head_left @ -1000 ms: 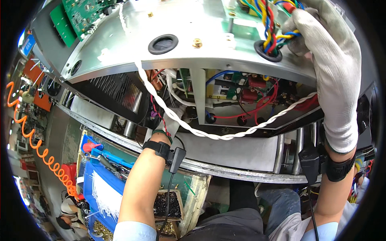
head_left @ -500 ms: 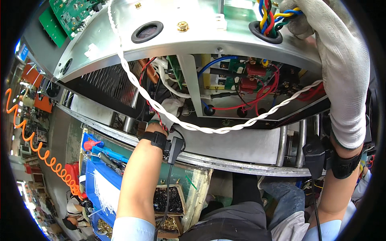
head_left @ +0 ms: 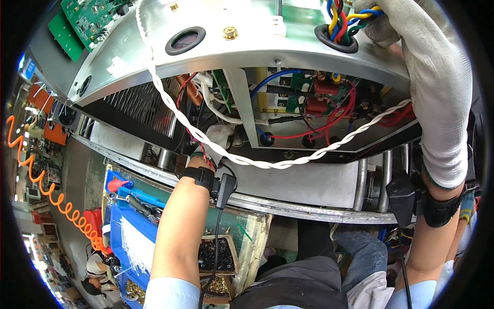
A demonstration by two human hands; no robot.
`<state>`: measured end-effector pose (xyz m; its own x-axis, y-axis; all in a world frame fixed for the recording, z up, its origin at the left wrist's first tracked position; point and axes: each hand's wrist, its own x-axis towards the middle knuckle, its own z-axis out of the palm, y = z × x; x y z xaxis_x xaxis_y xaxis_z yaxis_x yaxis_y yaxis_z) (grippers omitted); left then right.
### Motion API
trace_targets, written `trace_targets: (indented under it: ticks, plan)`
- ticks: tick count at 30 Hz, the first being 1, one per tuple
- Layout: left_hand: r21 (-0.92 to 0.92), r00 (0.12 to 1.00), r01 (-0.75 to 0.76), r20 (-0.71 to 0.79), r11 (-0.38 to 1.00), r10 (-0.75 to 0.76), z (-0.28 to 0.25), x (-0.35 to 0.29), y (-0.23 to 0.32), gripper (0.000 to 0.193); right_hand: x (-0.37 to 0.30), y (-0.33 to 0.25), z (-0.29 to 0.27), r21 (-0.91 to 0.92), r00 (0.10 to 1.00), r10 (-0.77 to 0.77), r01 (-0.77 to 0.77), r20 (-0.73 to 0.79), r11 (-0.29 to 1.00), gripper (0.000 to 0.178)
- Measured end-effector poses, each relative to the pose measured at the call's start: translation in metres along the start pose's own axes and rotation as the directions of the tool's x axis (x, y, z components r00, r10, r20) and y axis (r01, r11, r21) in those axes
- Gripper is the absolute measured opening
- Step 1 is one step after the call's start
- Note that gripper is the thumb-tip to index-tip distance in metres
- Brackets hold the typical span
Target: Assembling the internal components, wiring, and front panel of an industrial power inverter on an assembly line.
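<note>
A metal-framed electrical cabinet lies in front of me, its opening facing me. My left hand, in a white glove, reaches into the opening beside white cables and a copper coil; its fingers are hidden. At the cabinet's top right, my gloved right hand is curled around twisted coloured wires that come up through a black grommet. A white twisted cable droops across the opening. Inside at the right sit red components with red and blue wires.
Under the cabinet runs a roller conveyor with a metal rail. Below left are a blue bin of white ties, hand tools, and a tray of black screws. An orange coiled hose hangs left. Another person's arm shows at right.
The view has shifted slightly. Another person's arm has come into sight beside my right forearm. Both my hands stay at nearly the same places.
</note>
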<state>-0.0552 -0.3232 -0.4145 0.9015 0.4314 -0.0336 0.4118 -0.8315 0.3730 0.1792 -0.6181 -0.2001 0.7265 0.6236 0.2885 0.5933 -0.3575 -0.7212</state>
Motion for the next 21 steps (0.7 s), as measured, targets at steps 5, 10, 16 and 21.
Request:
trace_targets:
  ticks: [5,10,16,21]
  plan:
    - [-0.06,0.994,-0.074,-0.08,0.995,0.069,0.005,0.003,-0.002,0.023,0.006,-0.005,0.01,-0.021,0.999,0.026,-0.025,0.023,0.999,0.031]
    - [0.118,0.986,-0.139,-0.074,0.983,0.148,0.013,0.01,-0.014,0.02,0.005,-0.029,0.021,-0.045,0.999,0.045,-0.043,0.03,0.998,0.031]
    - [0.139,0.996,0.008,-0.088,0.99,0.005,-0.006,0.023,0.01,0.019,0.004,-0.057,0.037,-0.078,0.997,0.062,-0.059,0.045,0.995,0.031]
    - [0.162,0.989,0.129,-0.088,0.978,-0.116,-0.017,0.021,0.022,0.019,0.0,-0.044,0.03,-0.099,0.994,0.091,-0.084,0.06,0.992,0.03]
